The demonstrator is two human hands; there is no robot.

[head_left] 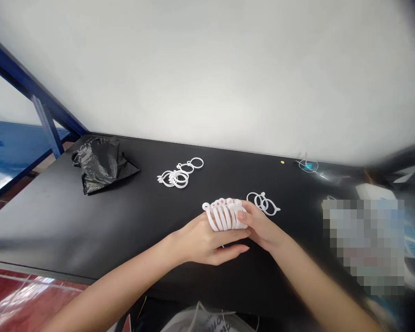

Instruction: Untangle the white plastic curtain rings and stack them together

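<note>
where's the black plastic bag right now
Head view: the black plastic bag lies at the far left of the black table, left of the loose white rings.

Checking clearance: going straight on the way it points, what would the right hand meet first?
The stack of white rings, which the right hand touches, held on the left hand; depth beyond is unclear.

Both forearms bare, coming in from the bottom corners and converging mid-frame. Left hand [207,240] edge-on, thumb stretched out flat to the right, fingers pointing up and away (mostly covered). Right hand [263,229] meets it from the right, fingers curled closed against the left fingers, wrists roughly straight.
</note>
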